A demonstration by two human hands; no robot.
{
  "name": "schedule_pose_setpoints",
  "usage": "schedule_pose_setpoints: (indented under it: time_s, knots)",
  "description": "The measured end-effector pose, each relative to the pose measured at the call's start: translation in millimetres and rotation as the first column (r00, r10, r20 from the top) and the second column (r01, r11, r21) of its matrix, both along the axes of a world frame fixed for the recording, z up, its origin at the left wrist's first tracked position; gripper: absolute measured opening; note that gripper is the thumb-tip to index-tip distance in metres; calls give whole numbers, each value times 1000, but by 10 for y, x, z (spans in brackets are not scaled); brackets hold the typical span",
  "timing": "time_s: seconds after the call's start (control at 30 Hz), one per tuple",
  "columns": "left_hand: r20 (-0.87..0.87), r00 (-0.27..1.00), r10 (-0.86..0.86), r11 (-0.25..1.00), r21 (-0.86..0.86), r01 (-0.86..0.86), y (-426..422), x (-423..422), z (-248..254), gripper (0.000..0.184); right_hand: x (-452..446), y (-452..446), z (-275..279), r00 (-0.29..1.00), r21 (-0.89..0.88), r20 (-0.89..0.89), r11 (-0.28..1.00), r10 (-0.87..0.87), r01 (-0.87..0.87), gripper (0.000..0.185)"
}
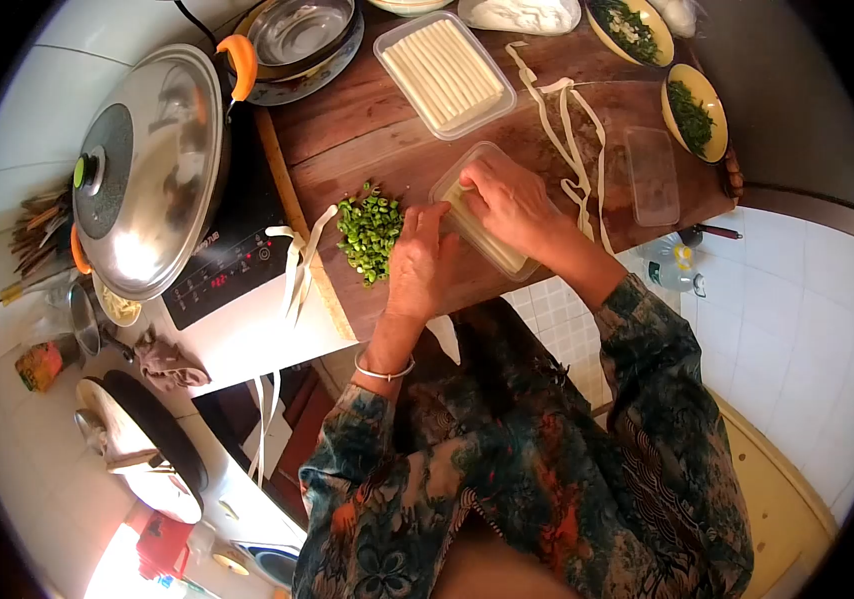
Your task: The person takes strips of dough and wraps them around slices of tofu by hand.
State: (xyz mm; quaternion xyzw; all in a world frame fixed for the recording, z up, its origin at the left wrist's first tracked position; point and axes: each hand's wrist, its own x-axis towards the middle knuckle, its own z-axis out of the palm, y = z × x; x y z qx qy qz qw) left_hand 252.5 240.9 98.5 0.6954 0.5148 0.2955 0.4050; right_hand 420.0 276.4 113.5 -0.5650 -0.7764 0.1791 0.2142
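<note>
My left hand [420, 258] is at the left side of a clear plastic container [519, 266], its bent fingers close together near the rim. Whatever lies between those fingertips is too small to name. Over the same container reaches my right hand [517, 208], with thumb and fingers pinched together; what they hold is hidden. Pale dough shows inside the container, partly covered by my right hand. Just left of my left hand lies a pile of chopped green beans [369, 235]. Long dough strips [577, 160] lie on the wooden table to the right of my hands.
A second container [445, 75] holds a row of dough strips. Two bowls of chopped greens [697, 112] stand at the right, near a clear lid [653, 177]. A lidded wok [152, 175] sits on an induction cooker [232, 262] at left. More dough strips [299, 262] hang over the counter.
</note>
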Motion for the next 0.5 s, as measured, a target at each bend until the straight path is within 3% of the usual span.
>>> schedule_pose_setpoints:
  time_s: [0.07, 0.17, 0.23, 0.27, 0.3, 0.33, 0.43, 0.47, 0.5]
  knots:
    - [1, 1000, 11, 1000, -25, -11, -12, 5, -16, 40, -13, -26, -39, 996, 30, -83, 999, -36, 39, 21]
    - [11, 1000, 24, 998, 59, -25, -34, 76, -55, 41, 61, -45, -10, 1000, -47, 2, 999, -21, 21, 19]
    - [26, 999, 46, 982, 183, -50, -32, 74, -175, 40, 140, -99, 77, 997, -168, -62, 986, -36, 25, 15]
    - [-10, 999, 37, 982, 185, -35, -23, 67, -164, 38, 222, -140, 109, 974, -278, -215, 960, -73, 10, 14]
    - [24, 997, 72, 987, 144, -75, -27, 77, -111, 36, 313, -182, 175, 933, -140, -358, 986, 33, -89, 13]
    - [41, 996, 75, 989, 128, -80, -23, 54, -90, 35, 344, -199, 378, 918, 14, -379, 992, 119, -123, 15]
    - [-23, 995, 93, 995, -31, -94, -48, 34, 173, 40, 523, -511, 811, 903, -381, -395, 925, -170, 7, 17]
    - [-65, 994, 88, 991, -98, -94, -69, 44, 294, 44, 525, -597, 920, 846, -388, -478, 921, -236, 37, 18]
    - [59, 998, 7, 999, -38, -5, -100, 79, 369, 46, 489, -678, 1024, 778, -398, -552, 915, -300, 70, 18]
